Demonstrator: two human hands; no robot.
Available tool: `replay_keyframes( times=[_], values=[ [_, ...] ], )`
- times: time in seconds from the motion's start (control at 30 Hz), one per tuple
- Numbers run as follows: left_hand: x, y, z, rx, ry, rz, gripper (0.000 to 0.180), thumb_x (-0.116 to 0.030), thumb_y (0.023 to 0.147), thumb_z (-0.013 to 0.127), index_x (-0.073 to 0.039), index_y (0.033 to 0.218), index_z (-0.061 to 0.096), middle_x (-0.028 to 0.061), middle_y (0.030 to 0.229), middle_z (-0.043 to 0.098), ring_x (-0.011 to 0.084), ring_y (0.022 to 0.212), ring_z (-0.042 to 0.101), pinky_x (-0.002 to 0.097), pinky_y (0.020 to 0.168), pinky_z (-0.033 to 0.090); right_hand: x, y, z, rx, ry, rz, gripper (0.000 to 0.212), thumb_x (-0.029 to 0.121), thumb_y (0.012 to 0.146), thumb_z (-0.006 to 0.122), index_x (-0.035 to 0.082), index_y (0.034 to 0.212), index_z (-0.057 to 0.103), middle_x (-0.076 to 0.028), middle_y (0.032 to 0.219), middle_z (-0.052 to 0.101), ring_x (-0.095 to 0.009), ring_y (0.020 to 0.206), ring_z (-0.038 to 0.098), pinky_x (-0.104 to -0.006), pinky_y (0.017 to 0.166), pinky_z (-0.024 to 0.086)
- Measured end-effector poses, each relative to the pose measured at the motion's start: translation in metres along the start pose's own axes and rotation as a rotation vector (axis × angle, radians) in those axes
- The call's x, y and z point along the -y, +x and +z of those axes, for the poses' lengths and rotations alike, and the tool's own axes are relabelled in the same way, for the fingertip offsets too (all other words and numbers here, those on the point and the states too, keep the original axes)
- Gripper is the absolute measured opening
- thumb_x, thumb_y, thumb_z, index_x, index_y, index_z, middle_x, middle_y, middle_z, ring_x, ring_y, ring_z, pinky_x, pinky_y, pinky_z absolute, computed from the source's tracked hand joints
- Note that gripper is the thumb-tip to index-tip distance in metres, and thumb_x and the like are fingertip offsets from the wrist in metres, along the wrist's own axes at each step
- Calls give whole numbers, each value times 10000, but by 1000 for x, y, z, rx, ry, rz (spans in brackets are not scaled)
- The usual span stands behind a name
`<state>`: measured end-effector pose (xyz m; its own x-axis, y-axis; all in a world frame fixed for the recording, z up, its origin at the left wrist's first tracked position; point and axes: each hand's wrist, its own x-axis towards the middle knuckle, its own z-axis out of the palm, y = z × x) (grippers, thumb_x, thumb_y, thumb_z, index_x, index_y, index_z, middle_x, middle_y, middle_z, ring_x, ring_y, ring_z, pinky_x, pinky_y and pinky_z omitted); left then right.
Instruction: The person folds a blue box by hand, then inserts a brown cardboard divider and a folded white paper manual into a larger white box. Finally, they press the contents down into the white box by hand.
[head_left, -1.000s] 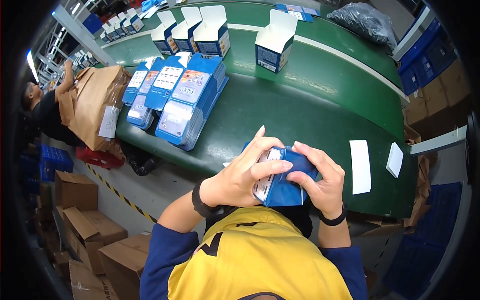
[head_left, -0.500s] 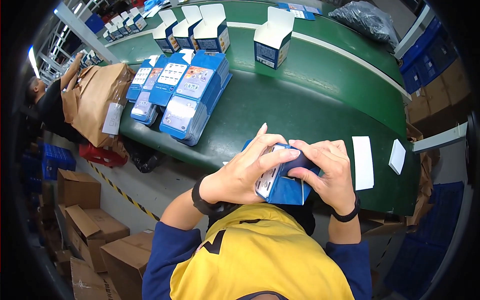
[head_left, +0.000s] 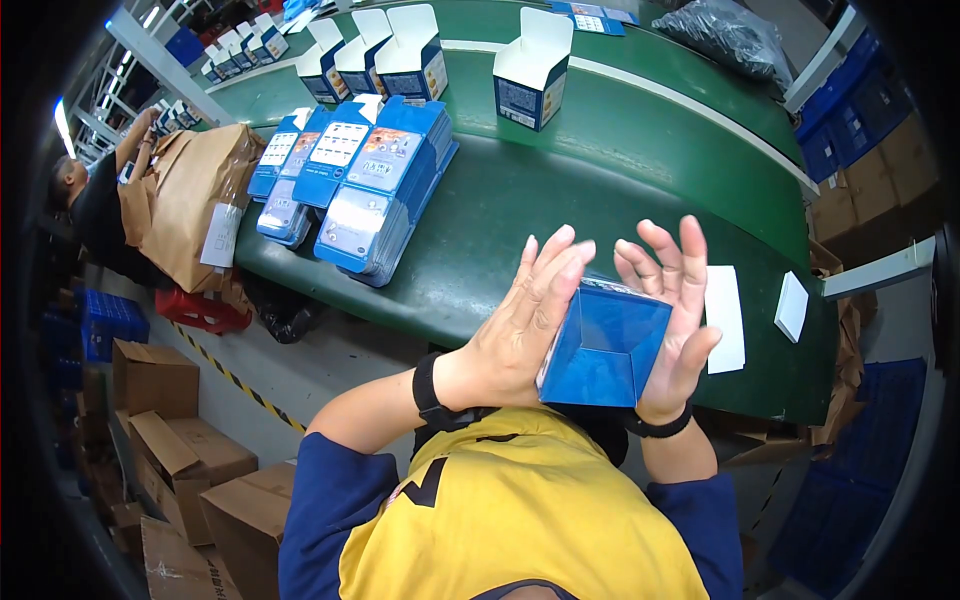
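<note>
Between my palms, just in front of my yellow shirt, a blue carton box point(head_left: 605, 350) is held with a folded blue end facing me. My left hand point(head_left: 522, 325) presses flat along its left side, fingers stretched upward. On the opposite side, my right hand point(head_left: 676, 315) supports the box with its palm, its fingers and thumb spread apart. To the left on the green bench lie stacks of flat blue cartons point(head_left: 370, 190). White slips of card point(head_left: 726, 320) and a small white stack point(head_left: 792, 307) lie right of my right hand.
Set-up boxes with raised lids stand on the far side, one point(head_left: 533, 75) apart from the others point(head_left: 410, 60). A grey plastic bag point(head_left: 722, 38) lies at the far right. Brown cartons point(head_left: 200, 450) fill the floor at left. A co-worker point(head_left: 95, 210) is beside a large paper sack point(head_left: 190, 195).
The box has turned so that its folded blue end shows. My fingers have come off its upper edge and straightened, leaving the box between both palms.
</note>
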<state>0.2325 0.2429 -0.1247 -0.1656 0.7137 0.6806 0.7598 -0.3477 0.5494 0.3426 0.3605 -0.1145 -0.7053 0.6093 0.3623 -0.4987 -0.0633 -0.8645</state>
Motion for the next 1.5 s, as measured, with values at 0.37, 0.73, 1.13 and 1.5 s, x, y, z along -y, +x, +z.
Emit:
replay_keyframes(
  times=[0.37,0.73,1.13,1.5],
  values=[
    [52,29,-73,255,657,352,688,-163,769,690,-342,1330,335,15,1338,464,279,1276,411,583,1042,283,-16,64,-38,264,282,732,695,184,745,730,-11,1311,376,-113,1199,544,-204,1088,551,-335,934,450],
    [169,-7,-222,239,1038,-838,1141,-509,595,806,-231,1472,130,230,1232,543,381,1172,502,571,929,373,-170,233,-112,25,-686,183,1178,-50,594,740,58,1464,-48,-169,1403,339,-271,1266,380,-326,1032,331],
    [143,35,-206,335,1130,-1095,1198,-452,565,839,-260,1476,85,136,1067,660,332,1075,589,735,947,167,-141,92,1,59,-370,494,951,58,765,662,33,1465,19,-225,1490,163,-353,1340,290,-387,1020,362],
    [173,29,-233,255,1065,-1273,1182,-529,497,859,-143,1432,247,172,1199,589,326,1154,538,516,930,365,-89,37,12,193,-312,457,835,68,830,634,87,1473,102,-201,1448,267,-279,1215,459,-345,949,434]
  ],
)
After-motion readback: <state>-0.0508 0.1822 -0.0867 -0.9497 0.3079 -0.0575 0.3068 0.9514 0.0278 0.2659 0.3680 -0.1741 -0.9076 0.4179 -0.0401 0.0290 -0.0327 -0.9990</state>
